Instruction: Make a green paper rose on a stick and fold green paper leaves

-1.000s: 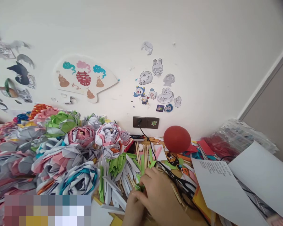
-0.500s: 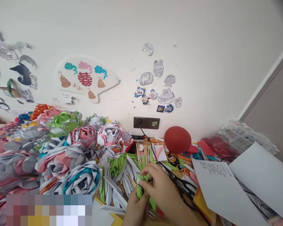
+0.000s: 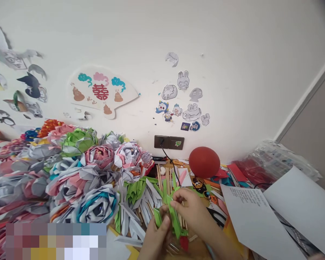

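Observation:
Low in the head view my left hand [image 3: 155, 234] is closed on a small green folded paper piece [image 3: 157, 218] that sticks up between thumb and fingers. Just to its right, my right hand [image 3: 191, 207] pinches a longer green folded paper strip [image 3: 175, 221] between thumb and forefinger. The strip slants downward, and its lower end lies close to a small red object [image 3: 183, 243]. The two hands are close together, and some fingers of the left one are hidden. Thin wooden sticks [image 3: 168, 177] lie behind them. Further green folded strips [image 3: 135, 189] rest to the left.
Folded-paper flowers [image 3: 97, 204] pile up on the left. White folded strips [image 3: 131, 216] lie beside them. A red balloon [image 3: 204, 161] sits against the wall, and black-handled scissors [image 3: 218, 216] lie right of my hands. White paper sheets [image 3: 249, 213] cover the right side.
My hands have moved slightly apart. The right hand has shifted right and now pinches a longer green strip, while the left keeps the small green piece.

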### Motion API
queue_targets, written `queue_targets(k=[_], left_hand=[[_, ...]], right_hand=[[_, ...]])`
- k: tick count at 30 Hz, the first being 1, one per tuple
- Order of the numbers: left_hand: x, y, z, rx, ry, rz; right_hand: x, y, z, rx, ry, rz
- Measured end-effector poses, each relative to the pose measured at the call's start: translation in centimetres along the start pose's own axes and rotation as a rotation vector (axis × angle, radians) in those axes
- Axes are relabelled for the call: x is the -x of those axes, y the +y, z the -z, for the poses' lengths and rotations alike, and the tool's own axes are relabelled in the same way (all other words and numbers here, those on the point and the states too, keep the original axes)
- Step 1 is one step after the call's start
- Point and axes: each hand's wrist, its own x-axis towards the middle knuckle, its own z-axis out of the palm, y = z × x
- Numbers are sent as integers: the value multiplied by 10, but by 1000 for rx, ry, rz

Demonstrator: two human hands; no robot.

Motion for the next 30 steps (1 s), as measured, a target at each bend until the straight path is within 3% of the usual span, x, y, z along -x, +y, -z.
queue_targets(k=[5, 9, 14, 17, 22, 27, 30], left_hand=[[-5, -2, 2, 166, 16, 42], [-3, -1, -4, 221, 58, 81], [2, 7, -8, 240, 214, 85], [3, 11, -9, 222, 243, 88], [1, 9, -10, 125, 237, 139], [1, 5, -10, -14, 151, 117], [4, 8, -13, -6, 229, 92]], right_hand=[[4, -2, -3, -82, -96, 1], [3, 4, -27, -116, -62, 20], [3, 7, -44, -79, 22, 2], [4, 6, -46, -20, 41, 57], [4, 4, -46, 49, 21, 18], [5, -1, -48, 203, 138, -6], [6, -2, -53, 249, 174, 10]])
